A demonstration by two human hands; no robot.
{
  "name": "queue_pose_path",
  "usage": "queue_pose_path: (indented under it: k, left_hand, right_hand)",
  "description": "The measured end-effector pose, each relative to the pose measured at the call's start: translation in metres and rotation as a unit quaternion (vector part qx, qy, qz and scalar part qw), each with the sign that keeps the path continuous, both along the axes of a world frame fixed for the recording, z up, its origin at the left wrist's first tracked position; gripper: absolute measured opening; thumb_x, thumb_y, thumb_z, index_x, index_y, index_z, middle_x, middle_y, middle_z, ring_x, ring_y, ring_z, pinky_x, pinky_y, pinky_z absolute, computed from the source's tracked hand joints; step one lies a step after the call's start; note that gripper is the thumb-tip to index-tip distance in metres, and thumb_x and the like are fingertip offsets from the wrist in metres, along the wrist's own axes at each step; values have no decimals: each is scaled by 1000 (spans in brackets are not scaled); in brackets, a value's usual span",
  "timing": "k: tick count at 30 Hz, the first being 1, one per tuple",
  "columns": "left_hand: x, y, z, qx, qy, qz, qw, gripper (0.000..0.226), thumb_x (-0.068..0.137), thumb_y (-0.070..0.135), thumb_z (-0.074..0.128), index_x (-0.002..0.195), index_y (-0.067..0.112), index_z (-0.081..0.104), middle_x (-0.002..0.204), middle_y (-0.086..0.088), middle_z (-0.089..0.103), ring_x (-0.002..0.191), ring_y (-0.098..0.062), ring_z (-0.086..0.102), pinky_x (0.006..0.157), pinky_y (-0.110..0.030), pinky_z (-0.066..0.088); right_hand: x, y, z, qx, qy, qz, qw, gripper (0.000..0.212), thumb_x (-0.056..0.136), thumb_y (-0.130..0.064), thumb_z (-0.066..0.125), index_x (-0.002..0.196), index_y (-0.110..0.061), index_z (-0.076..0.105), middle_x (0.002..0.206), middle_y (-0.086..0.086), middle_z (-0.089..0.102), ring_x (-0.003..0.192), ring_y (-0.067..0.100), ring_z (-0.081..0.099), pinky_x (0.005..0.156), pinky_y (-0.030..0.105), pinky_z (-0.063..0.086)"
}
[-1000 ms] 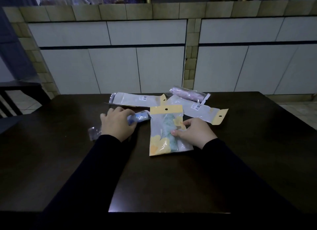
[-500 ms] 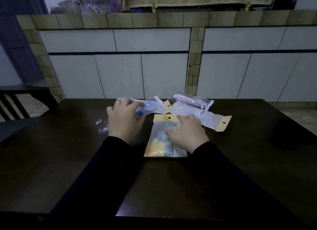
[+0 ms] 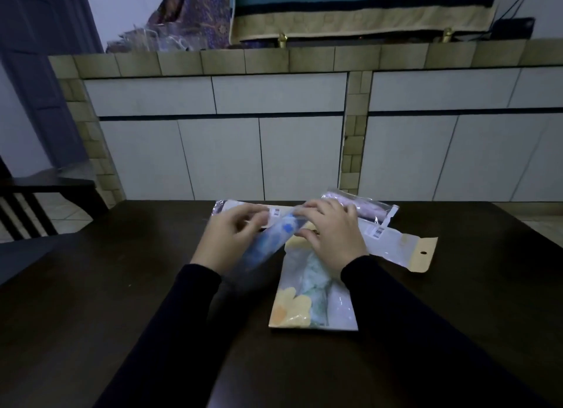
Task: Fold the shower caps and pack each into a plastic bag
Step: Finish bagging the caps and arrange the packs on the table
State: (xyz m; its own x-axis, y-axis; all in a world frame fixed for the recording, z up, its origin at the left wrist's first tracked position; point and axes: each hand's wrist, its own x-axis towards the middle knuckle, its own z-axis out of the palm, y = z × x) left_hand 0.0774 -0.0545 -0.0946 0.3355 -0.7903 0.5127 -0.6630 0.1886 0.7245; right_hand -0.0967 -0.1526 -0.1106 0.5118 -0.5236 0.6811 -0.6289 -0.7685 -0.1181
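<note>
Shower caps: one blue rolled cap (image 3: 274, 240) is up off the surface (image 3: 122, 286), held between both hands just in front of the person. It looks already sleeved in clear film, though blur makes that hard to confirm. Left hand (image 3: 227, 238) has its grip curled round the roll's near and middle part. Right hand (image 3: 332, 234) pinches the far end, thumb under, fingers over.

Packed bag with yellow flower print (image 3: 313, 301) lies flat on the surface under and just nearer than the right hand, a green cap visible inside. Flat bag with yellow header card (image 3: 405, 249) lies to the right, barcode sticker showing. Pink rolled cap in clear bag (image 3: 368, 208) sits behind the right hand. Another flat bag (image 3: 243, 208) lies behind the left hand, partly hidden.

Handling, as a judgement:
- The cap is very light, soft and springy, and likely to unroll if the grip eases.
- The film is slick and crinkly, so it slides easily.
- Best held round the middle of the roll to keep it tight, with the other hand pinching the bag's mouth or flap.
- Not fragile, but thin plastic can tear at the seams if forced.
</note>
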Motion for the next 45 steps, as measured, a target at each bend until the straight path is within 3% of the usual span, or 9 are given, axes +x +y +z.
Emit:
queue_pose_path:
  k: [4,8,11,13,18,26,31,36,45]
  left_hand:
    - [26,3,2,-48,126,2,991,33,97,4,49,94,31,68,86,13,72,64,-9,58,69,-28,51]
    - [27,7,-3,-4,105,-39,994,59,84,-18,51,105,36,63,108,9,69,81,-9,64,74,-16,50]
    - [14,7,-9,18,106,-104,989,67,71,-3,79,122,36,59,119,12,63,103,-11,62,86,-23,52]
    - [0,6,-10,-15,100,-98,990,62,66,7,86,118,33,65,109,13,67,98,-21,63,87,-34,53]
    - [-24,2,-10,-100,141,-92,981,46,67,2,83,100,32,72,98,10,72,79,-6,61,77,-23,53]
    - [-32,3,-13,-85,208,-174,959,33,66,10,81,95,26,77,94,2,75,83,-16,64,80,-25,51]
    - [-39,6,-6,-92,226,-142,959,17,93,5,56,91,0,72,62,10,69,57,4,59,57,-8,43]
    - [-50,1,-9,-92,249,-98,959,31,93,13,58,66,-2,65,53,4,59,46,-2,48,50,-12,39]
    - [-62,-6,-17,105,408,-121,899,23,89,17,65,68,10,58,56,0,52,42,-9,34,39,-16,26]
  right_hand:
    - [-6,-4,-11,100,-77,-17,992,28,88,-27,62,116,-30,62,118,-10,58,115,14,48,89,27,19]
    - [-1,1,-13,155,-96,-42,982,32,91,-32,59,124,-29,58,124,-6,57,119,18,46,94,35,32]
    - [-1,2,-16,189,-60,-61,978,32,93,-33,57,125,-30,56,122,-4,56,117,21,47,95,38,35]
    - [-2,1,-17,198,-46,-56,978,36,92,-31,57,128,-28,54,126,-3,54,120,22,45,98,39,34]
    - [-8,18,-4,134,-139,173,966,58,83,-37,64,137,-26,47,130,-5,47,119,12,45,102,32,37]
    - [-7,32,14,94,-272,256,923,16,82,-29,66,81,-15,73,82,-2,69,81,1,60,76,16,43]
    - [-8,36,15,135,-320,200,916,6,79,-21,73,75,-17,73,68,-12,68,64,-2,58,60,14,40]
    - [-9,39,18,209,-317,157,912,31,78,-7,74,57,-24,58,52,-14,58,54,-2,53,58,9,38]
    - [-18,31,16,348,-299,106,882,37,74,-4,76,46,-13,54,49,-2,54,48,5,46,53,16,40]
